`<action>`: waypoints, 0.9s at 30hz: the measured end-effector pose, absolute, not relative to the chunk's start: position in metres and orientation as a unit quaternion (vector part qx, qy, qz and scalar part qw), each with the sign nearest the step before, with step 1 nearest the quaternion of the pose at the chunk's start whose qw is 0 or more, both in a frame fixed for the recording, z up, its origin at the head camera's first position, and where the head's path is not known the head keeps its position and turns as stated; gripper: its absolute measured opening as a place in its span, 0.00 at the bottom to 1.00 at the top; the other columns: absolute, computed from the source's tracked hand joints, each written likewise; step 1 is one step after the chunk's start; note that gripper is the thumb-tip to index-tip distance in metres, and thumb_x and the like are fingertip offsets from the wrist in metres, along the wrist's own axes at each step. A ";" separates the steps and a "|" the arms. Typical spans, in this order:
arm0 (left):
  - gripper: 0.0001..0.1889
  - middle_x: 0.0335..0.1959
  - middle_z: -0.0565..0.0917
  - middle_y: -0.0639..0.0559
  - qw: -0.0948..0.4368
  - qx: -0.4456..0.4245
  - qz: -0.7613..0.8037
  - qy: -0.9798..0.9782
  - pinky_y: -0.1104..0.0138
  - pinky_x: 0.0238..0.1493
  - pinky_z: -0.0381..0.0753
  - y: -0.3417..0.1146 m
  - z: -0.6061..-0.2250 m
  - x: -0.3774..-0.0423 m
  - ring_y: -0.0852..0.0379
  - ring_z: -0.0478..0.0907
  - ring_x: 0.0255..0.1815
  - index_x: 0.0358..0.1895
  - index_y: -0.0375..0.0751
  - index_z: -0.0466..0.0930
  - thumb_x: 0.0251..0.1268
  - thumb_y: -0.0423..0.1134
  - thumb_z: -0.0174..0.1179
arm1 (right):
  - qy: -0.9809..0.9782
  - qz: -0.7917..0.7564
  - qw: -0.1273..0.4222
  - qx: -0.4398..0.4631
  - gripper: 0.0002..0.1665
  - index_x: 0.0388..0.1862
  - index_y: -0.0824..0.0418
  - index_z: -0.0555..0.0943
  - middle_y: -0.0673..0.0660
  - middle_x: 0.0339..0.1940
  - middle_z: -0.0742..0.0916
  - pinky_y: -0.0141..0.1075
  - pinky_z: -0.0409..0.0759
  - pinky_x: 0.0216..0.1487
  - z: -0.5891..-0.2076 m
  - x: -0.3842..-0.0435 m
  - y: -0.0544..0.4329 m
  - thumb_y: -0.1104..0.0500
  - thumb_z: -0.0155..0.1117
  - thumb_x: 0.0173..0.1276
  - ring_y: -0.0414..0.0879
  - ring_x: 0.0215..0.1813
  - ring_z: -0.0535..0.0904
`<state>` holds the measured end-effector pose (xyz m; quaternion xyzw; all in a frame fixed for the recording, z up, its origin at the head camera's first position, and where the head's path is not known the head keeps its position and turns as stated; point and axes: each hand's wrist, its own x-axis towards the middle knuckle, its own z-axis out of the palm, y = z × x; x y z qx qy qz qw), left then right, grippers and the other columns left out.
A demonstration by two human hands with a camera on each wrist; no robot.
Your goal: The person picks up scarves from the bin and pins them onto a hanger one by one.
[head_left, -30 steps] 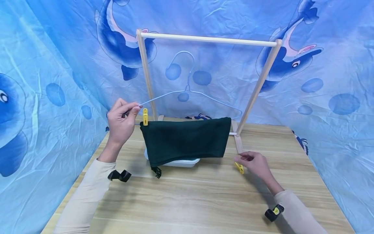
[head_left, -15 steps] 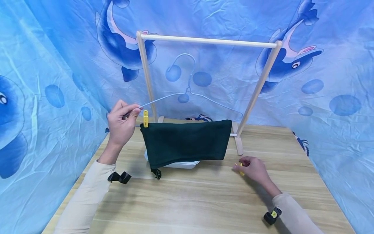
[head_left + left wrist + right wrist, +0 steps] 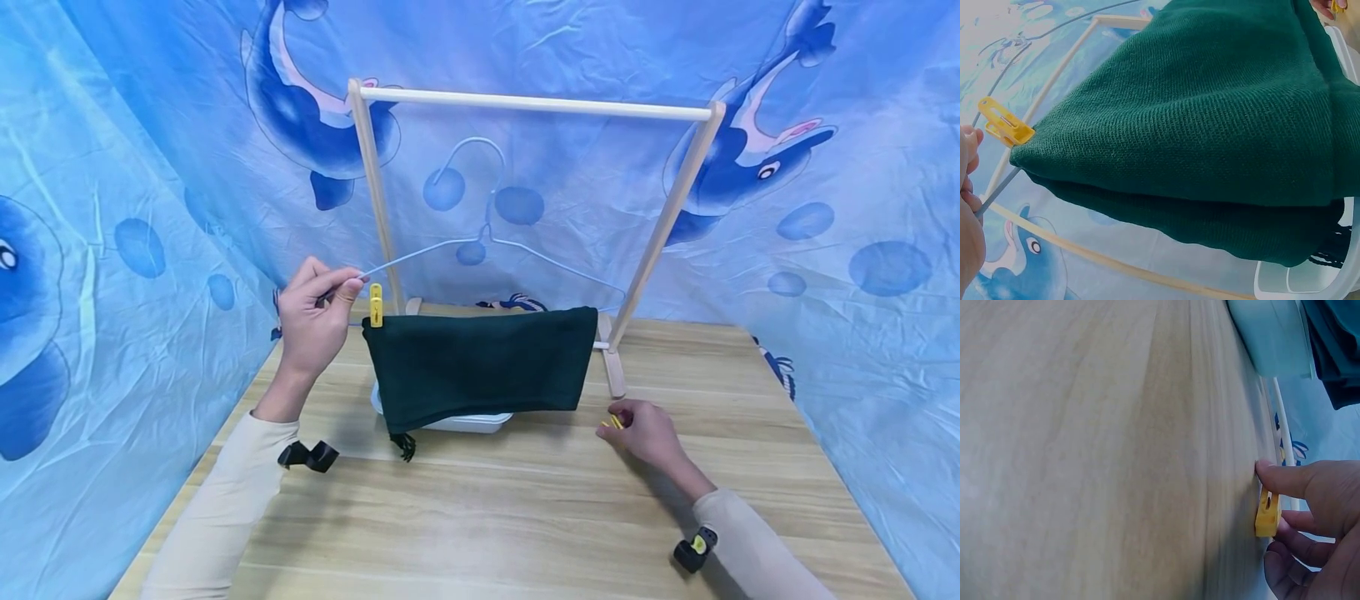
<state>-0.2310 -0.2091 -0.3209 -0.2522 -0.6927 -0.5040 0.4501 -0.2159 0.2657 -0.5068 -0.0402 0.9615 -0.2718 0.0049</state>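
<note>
My left hand (image 3: 313,312) pinches the left corner of a pale blue wire hanger (image 3: 431,247), holding it up in front of the rack. Over the hanger's lower bar drapes a folded dark green knitted scarf (image 3: 480,362), with a dark fringe at its lower left. A yellow clothespin (image 3: 377,306) clips the scarf's upper left corner, close beside my left fingers; the left wrist view shows this clothespin (image 3: 1007,122) too. Low over the table at the right, my right hand (image 3: 651,433) holds a second yellow clothespin (image 3: 1268,514) between thumb and fingers.
Behind the hanger stands a wooden rack with a white top rail (image 3: 532,102); its right foot (image 3: 613,372) is near my right hand. A white plastic basin (image 3: 468,422) sits partly hidden under the scarf. Blue dolphin-print cloth (image 3: 570,50) surrounds the wooden table (image 3: 480,517).
My right hand has shifted slightly, and the clothespin in it has turned, now mostly covered by the fingers. The hanger and scarf have dipped slightly and moved a little right.
</note>
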 end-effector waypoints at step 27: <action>0.04 0.26 0.71 0.40 0.449 -0.256 -0.505 -0.691 0.74 0.28 0.58 -0.207 -0.322 -0.231 0.65 0.65 0.29 0.38 0.26 0.89 0.61 0.24 0.68 | 0.945 -0.300 -0.096 -0.090 0.25 0.51 0.65 0.88 0.60 0.41 0.90 0.37 0.78 0.34 -0.438 -0.207 0.286 0.48 0.77 0.64 0.54 0.44 0.83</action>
